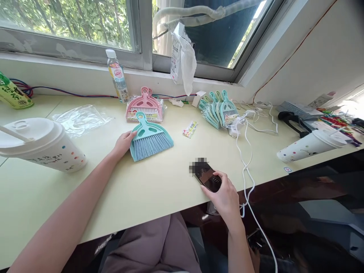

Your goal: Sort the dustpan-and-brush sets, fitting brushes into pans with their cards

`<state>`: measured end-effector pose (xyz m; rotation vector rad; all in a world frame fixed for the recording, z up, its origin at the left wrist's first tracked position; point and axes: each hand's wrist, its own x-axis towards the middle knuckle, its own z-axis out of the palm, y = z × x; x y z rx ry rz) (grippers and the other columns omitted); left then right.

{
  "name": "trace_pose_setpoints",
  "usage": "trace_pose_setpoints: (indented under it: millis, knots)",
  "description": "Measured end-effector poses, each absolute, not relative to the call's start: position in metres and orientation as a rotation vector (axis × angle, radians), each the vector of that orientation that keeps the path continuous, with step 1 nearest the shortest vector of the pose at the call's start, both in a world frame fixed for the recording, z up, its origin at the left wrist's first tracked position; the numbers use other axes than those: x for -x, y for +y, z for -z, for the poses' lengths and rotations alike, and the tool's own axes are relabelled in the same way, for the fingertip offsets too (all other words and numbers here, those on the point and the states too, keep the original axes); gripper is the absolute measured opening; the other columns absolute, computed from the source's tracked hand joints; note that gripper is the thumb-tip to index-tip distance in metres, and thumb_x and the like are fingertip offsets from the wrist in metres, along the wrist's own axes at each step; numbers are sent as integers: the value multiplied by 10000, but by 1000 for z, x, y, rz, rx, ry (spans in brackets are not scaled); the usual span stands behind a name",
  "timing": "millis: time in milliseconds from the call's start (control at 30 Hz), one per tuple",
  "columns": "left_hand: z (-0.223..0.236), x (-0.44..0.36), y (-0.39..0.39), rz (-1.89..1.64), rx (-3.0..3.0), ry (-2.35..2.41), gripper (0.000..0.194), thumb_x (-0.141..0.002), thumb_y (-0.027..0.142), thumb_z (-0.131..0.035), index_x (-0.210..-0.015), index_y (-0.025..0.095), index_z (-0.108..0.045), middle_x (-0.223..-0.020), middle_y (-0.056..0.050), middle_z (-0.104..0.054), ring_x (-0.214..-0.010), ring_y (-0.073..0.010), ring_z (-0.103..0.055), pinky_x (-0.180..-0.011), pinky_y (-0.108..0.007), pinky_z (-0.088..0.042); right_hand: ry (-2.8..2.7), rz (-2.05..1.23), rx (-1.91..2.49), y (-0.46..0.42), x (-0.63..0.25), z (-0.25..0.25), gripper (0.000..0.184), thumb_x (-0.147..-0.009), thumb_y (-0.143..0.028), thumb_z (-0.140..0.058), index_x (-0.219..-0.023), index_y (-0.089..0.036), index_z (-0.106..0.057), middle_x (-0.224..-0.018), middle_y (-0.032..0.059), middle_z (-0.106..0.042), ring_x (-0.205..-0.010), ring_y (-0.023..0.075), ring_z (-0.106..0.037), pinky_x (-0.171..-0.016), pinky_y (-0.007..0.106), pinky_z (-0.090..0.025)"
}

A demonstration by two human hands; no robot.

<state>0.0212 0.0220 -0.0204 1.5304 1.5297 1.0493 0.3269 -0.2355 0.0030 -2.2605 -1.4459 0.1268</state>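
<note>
My left hand (124, 144) grips the left edge of a teal dustpan (145, 120) with a blue-bristled brush (152, 145) set in it, flat on the table. Its fingertips are partly hidden at the dustpan's rim. At the table's front edge, my right hand (224, 193) is closed around the lower end of a black smartphone (209, 177), which lies tilted with its dark screen up. A small printed card (190, 129) lies between the two, farther back. Behind the teal set is a pink dustpan set (144, 104) in clear wrapping.
Several wrapped teal and green dustpan sets (220, 110) lie at the back. White cables (247, 167) trail over the table's edge. A large cup (42, 144) stands left, another cup (309, 146) lies right. A bottle (117, 76) and a clear bag (82, 119) are near the window.
</note>
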Motion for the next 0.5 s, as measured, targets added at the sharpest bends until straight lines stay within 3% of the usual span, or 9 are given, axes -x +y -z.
trace_pose_setpoints:
  millis: [267, 500]
  knots:
    - [27, -17, 29, -976, -1604, 1507, 506, -760, 565, -430, -888, 141, -674, -864, -53, -685, -858, -239, -573, -738, -292, -425, -1381, -7, 2217, -230, -339, 13, 501, -661, -479, -640, -1037, -235, -416, -1068, 86, -585, -990, 280, -565, -811, 379, -414]
    - [28, -14, 30, -971, -1632, 1463, 515, -763, 562, -395, -916, 155, -672, -949, -70, -689, -911, -256, -582, -803, -319, -418, -1320, 53, 2261, -170, -398, 14, 512, -645, -499, -638, -1013, -227, -408, -980, 97, -596, -980, 294, -558, -790, 365, -410]
